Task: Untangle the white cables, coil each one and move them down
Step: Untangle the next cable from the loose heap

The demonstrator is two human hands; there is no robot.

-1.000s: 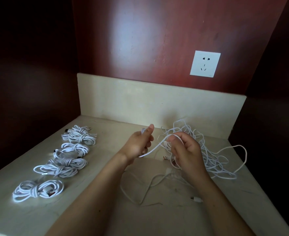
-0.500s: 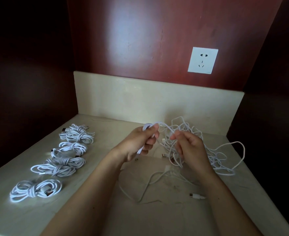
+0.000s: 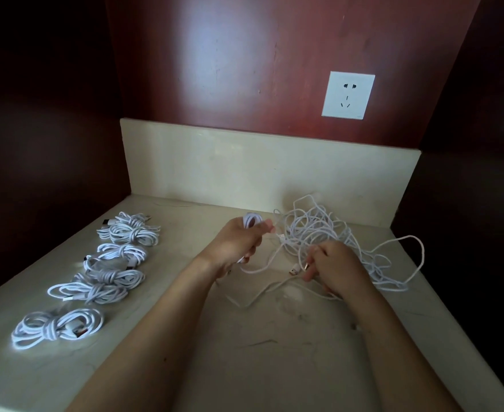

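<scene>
Closed around a small coil [image 3: 252, 221] of white cable at centre frame: left hand [image 3: 235, 246], thumb and fingers wrapped, loops poking out above the knuckles, a strand dropping from under the palm and curving across the counter [image 3: 274, 352] toward the right

Further left, down the left side of the frame, laid in a row on the counter: six bundles, each wound and knotted at the middle
- top pair [image 3: 130, 230] at upper left of the row, touching each other
- two more [image 3: 115, 257] just below, overlapping
- fifth [image 3: 88, 291] lower still
- sixth [image 3: 56, 327] nearest the lower left, set a little apart, a plug showing at its right end

Right of centre: right hand [image 3: 335, 267], fingers curled in, pinching a cable near its metal-tipped end [image 3: 306, 266]; a second plug [image 3: 294, 269] just beside it on the counter, loose

Behind and right of that hand: tangle [image 3: 319, 230] of white cable, heaped against the pale backsplash [image 3: 244, 168], strands crossing every way, one big loop [image 3: 417, 257] flung out toward the right edge of the counter

Count of cables in the tangle: cannot tell

Upper right, on the red-brown wall: white socket [image 3: 348, 95]
</scene>
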